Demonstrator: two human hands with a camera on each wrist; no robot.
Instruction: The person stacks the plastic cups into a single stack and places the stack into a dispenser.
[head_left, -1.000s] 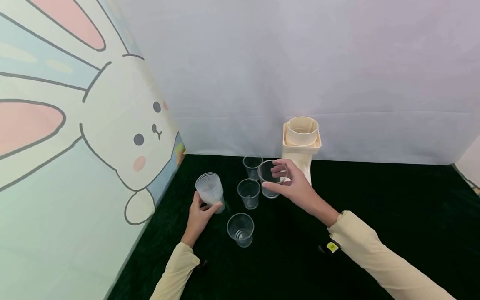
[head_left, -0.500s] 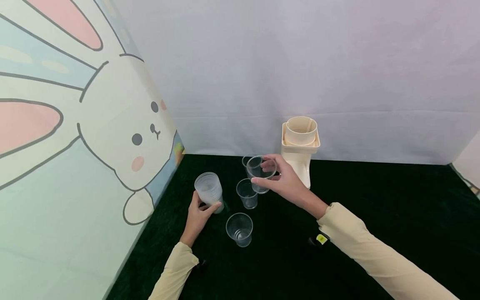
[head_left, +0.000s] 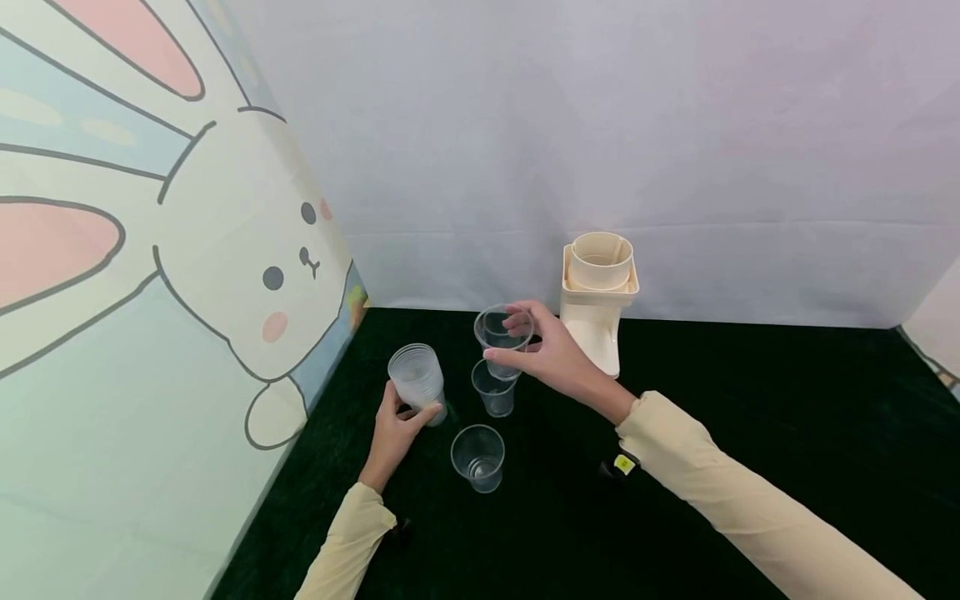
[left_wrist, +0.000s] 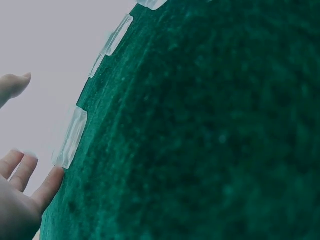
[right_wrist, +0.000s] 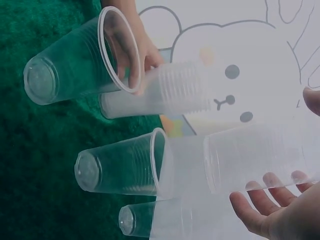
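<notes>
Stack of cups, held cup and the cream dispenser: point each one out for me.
stack of cups [head_left: 417,379]: head view, on its ribbed side wall.
held cup [head_left: 501,342]: head view, on its clear wall below the rim.
cream dispenser [head_left: 596,321]: head view, on its front face under the round top.

Left hand [head_left: 396,427] low with fingers curled, right hand [head_left: 553,357] raised, fingers pinching, both sleeved arms extended
</notes>
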